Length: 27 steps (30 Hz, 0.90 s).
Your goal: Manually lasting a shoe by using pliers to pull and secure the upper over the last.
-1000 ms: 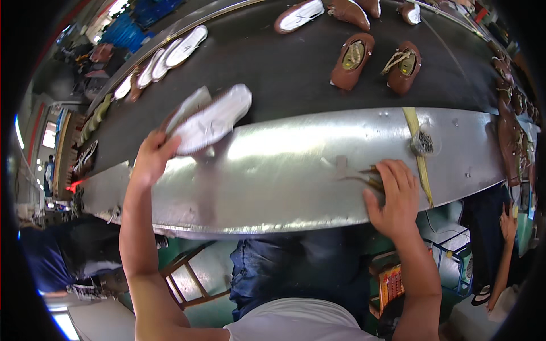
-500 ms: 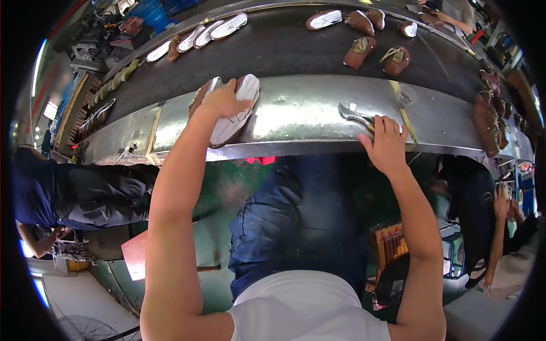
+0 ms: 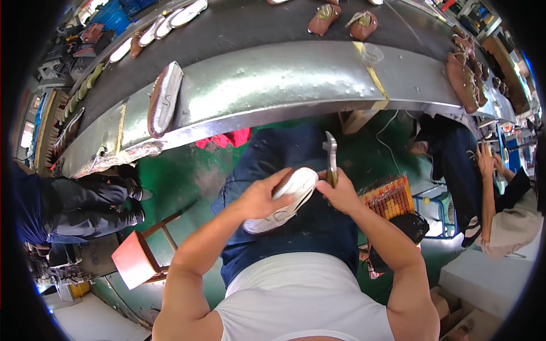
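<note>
Your left hand has its fingers clamped on a white shoe over your lap, while your right hand grips pincers just beside it.

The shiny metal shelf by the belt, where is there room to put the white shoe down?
The metal shelf lies bare between the brown-soled shoe lying at its left and the yellow tape strip. Right of the tape, brown shoes crowd it. The dark belt has a bare middle; white soles line its far edge.
</note>
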Available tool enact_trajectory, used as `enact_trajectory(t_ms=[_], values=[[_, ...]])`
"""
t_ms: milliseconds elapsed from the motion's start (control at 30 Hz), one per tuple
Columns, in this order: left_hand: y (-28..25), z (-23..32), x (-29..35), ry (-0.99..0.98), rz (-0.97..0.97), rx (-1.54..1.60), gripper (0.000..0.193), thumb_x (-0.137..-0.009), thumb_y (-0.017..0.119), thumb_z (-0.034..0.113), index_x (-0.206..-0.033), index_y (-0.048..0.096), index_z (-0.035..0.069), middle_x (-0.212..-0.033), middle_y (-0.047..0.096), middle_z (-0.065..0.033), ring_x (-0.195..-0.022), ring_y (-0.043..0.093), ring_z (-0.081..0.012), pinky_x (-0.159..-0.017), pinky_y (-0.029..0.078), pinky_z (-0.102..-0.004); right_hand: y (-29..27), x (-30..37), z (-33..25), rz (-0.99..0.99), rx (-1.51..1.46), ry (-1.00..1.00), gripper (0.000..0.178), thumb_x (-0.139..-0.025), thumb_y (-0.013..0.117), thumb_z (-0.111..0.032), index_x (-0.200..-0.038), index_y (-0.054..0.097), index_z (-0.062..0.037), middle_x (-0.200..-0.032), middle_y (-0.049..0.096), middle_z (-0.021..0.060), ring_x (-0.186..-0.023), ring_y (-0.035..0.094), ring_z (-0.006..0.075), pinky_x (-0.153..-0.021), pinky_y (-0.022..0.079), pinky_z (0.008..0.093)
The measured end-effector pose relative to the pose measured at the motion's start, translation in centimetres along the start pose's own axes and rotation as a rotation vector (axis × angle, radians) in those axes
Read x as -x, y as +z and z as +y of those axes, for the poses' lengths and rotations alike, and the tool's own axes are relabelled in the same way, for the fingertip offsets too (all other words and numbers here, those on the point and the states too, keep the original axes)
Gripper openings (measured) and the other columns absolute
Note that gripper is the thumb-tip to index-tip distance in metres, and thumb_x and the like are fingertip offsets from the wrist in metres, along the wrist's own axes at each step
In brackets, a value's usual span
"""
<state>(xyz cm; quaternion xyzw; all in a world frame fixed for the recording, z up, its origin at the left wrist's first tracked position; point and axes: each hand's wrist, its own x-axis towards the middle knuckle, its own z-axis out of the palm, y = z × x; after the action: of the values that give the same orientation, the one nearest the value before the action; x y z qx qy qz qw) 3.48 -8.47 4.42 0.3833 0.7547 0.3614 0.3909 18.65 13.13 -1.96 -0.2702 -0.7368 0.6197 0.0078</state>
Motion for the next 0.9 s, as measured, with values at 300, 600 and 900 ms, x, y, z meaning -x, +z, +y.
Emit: enact_trajectory(t_ms=[300, 600, 900], values=[[4.1, -3.7, -2.1, -0.211, 0.171, -0.01, 0.036, -0.098, 0.055, 0.03, -0.124, 0.065, 0.007, -0.109, 0.069, -0.0189, -0.1, 0.067, -0.0302, -0.088, 0.051, -0.0369, 0.1, -2.1, 0.1, -0.146, 0.276, -0.051, 0.058, -0.072, 0.081, -0.026, -0.112, 0.053, 0.0046, -0.101, 0.065, 0.0259, -0.103, 0.063, 0.0402, -0.091, 0.049, 0.042], [4.8, -4.2, -6.5, -0.037, -0.042, 0.145, 0.061, -0.089, 0.07, 0.034, -0.135, 0.053, -0.002, -0.12, 0.065, -0.0214, -0.11, 0.064, -0.0244, -0.093, 0.049, -0.0331, -0.4, -2.7, -0.9, -0.234, 0.061, 0.218, 0.032, -0.084, 0.07, -0.01, -0.111, 0.055, 0.0009, -0.087, 0.061, 0.0057, -0.061, 0.06, 0.0116, -0.056, 0.05, 0.0283], [2.3, -3.8, -5.2, 0.114, 0.397, 0.822, 0.077, -0.085, 0.077, 0.012, -0.148, 0.034, 0.012, -0.132, 0.051, -0.008, -0.118, 0.052, -0.0185, -0.1, 0.045, -0.0348, -1.9, 2.5, -4.9, -0.144, -0.024, 0.031, 0.031, -0.092, 0.062, -0.018, -0.117, 0.055, -0.0012, -0.086, 0.065, 0.007, -0.074, 0.063, 0.0152, -0.071, 0.051, 0.0304]])
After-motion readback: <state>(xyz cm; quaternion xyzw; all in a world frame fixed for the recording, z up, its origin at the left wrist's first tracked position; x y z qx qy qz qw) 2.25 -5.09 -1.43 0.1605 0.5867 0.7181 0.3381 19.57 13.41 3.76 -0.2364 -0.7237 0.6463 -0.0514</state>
